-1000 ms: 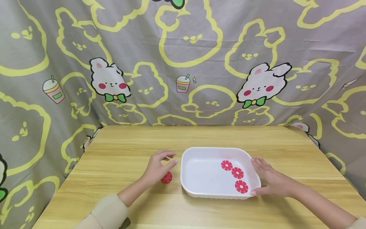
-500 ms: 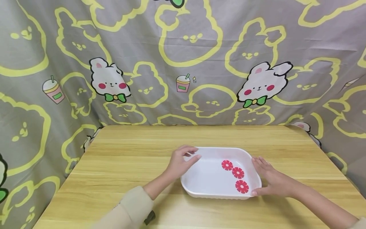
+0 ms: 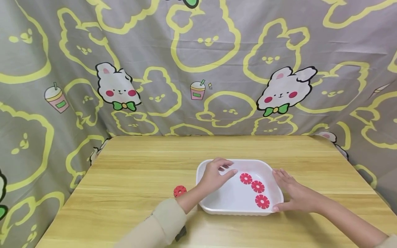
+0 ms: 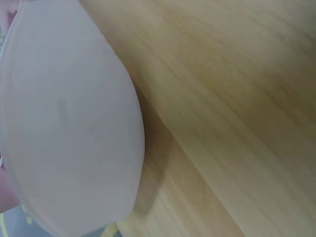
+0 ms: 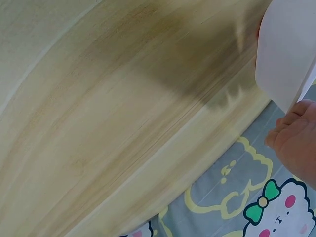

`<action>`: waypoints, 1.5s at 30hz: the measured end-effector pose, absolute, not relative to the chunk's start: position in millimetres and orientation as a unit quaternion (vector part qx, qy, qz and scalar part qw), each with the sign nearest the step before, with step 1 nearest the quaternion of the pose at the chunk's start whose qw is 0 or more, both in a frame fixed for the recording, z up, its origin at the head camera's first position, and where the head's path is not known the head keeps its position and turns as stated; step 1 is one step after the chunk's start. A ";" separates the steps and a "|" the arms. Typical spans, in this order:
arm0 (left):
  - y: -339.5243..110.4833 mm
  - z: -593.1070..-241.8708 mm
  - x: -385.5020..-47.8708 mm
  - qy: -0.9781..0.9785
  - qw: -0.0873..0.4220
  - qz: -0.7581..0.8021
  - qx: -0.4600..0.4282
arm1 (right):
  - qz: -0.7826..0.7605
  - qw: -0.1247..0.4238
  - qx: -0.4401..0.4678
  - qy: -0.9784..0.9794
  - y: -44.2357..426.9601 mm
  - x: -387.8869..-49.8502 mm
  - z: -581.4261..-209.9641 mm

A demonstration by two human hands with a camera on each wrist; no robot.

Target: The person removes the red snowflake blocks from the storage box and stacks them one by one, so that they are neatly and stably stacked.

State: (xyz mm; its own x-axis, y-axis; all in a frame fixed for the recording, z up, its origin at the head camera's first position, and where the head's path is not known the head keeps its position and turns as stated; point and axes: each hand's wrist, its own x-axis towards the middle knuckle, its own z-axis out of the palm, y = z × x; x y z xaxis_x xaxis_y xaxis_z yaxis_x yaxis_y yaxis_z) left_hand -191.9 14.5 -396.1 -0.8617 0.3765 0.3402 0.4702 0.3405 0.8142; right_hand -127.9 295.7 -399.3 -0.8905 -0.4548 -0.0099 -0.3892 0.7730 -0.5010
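Note:
A white rectangular plastic tray [image 3: 238, 210] stands on the table in the head view. Inside it, toward the right end, lie three red notched discs, flower-like with a hole in the middle: a far one [image 3: 246, 178], a middle one [image 3: 258, 186] and a near one [image 3: 262, 202]. My left hand [image 3: 214, 175] hovers over the tray's left half, thumb apart from the loosely bent fingers, with no object visible between them. My right hand [image 3: 293, 194] holds the tray's right end, fingers and thumb at its edge. Another red disc [image 3: 180, 190] sits left of the tray, partly hidden by my left forearm.
The wooden table [image 3: 130, 186] reaches back to a grey curtain [image 3: 217, 79] with rabbit drawings, which also hangs at both sides. A small dark object [image 3: 181, 234] shows beneath my left sleeve.
My left hand has moved right, from beside the tray to above its inside. The red disc on the table, covered half a second ago, shows again. My right hand and the tray stay put.

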 end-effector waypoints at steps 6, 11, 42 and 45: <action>33.3 -401.1 -194.1 -0.810 0.033 -0.537 -0.234 | -0.259 0.070 -0.220 0.938 294.9 -128.3 -400.0; 48.2 -405.4 -195.1 -0.816 0.035 -0.534 -0.218 | -0.263 0.071 -0.222 0.936 294.4 -127.9 -400.9; 87.9 -442.0 -193.1 -0.925 -0.020 -0.372 -0.071 | -0.254 0.068 -0.218 0.940 297.7 -128.4 -402.6; 88.5 -441.6 -193.7 -0.927 -0.023 -0.369 -0.072 | -0.253 0.064 -0.220 0.940 298.3 -129.0 -402.5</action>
